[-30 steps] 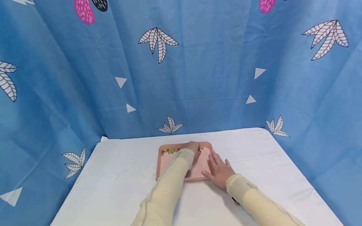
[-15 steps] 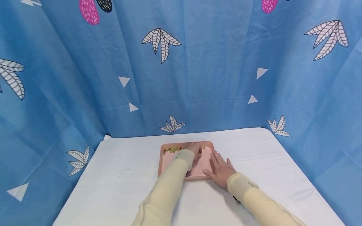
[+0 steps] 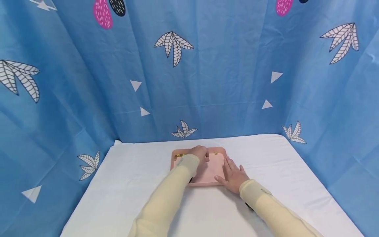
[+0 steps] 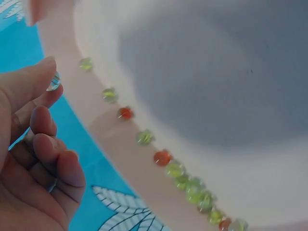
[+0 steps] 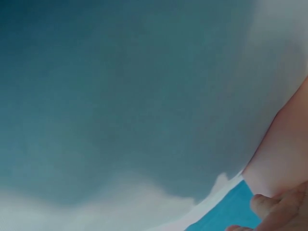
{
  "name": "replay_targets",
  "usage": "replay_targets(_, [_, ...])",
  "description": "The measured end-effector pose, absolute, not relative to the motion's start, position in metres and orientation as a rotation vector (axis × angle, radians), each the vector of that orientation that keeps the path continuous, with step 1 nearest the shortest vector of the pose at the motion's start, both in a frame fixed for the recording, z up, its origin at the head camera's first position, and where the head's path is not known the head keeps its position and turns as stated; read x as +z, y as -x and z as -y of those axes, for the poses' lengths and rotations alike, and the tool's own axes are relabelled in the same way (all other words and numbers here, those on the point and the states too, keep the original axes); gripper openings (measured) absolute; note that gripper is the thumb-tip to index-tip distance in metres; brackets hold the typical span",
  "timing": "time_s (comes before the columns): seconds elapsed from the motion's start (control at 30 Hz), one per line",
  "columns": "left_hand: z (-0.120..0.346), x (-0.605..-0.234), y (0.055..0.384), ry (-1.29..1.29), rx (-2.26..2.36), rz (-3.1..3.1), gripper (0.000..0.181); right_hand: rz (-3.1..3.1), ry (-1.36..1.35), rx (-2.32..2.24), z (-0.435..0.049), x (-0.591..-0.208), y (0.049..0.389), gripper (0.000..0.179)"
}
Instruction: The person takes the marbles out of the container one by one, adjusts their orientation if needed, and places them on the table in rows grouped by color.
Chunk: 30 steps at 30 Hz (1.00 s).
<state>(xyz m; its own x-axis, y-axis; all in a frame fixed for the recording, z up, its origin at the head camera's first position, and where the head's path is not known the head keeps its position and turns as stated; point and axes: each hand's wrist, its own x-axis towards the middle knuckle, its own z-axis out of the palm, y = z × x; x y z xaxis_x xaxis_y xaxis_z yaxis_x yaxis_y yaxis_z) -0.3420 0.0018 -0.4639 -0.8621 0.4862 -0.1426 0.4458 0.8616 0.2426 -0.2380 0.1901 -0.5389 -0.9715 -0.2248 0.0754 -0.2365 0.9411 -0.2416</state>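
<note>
In the left wrist view, my left hand [image 4: 36,159] pinches a clear glass marble [image 4: 55,81] between thumb and index finger, with the other fingers curled inward. It is near the far rim of a shallow pink tray [image 3: 208,172]. Along the tray's far inner edge lies an uneven line of marbles [image 4: 145,137], green, yellow and orange-red inside clear glass; part of the line is hidden by my left hand in the head view. My right hand [image 3: 235,177] rests with spread fingers on the tray's right rim, its thumb by the near corner.
A white cloth [image 3: 133,171] covers the table under the tray. Blue patterned curtains [image 3: 225,82] hang behind the table and along both sides. A lone marble [image 3: 215,153] sits near the tray's far right corner.
My left hand has shifted a little left relative to the tray. The head view has turned slightly left, and my right hand keeps its place on the rim.
</note>
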Motion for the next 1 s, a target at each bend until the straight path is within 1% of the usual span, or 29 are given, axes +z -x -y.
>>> replay_targets(0.23, [0.026, -0.441, 0.319, -0.812, 0.427, -2.833, 0.013, 3.070, -0.368, 0.370, -0.189, -0.535, 0.238, 0.104])
replay_targets(0.5, [0.047, -0.429, 0.282, -0.923, 0.723, -2.909, 0.014, 3.090, -0.361, 0.424, -0.191, -0.536, 0.240, 0.103])
replay_targets(0.77, [0.045, -0.442, 0.252, -1.044, 0.988, -2.893, 0.015, 3.099, -0.351, 0.399, -0.192, -0.534, 0.240, 0.102])
replay_targets(1.0, [0.041, -0.460, 0.231, -1.064, 1.171, -2.859, 0.017, 3.078, -0.361, 0.437, -0.191, -0.533, 0.237, 0.104])
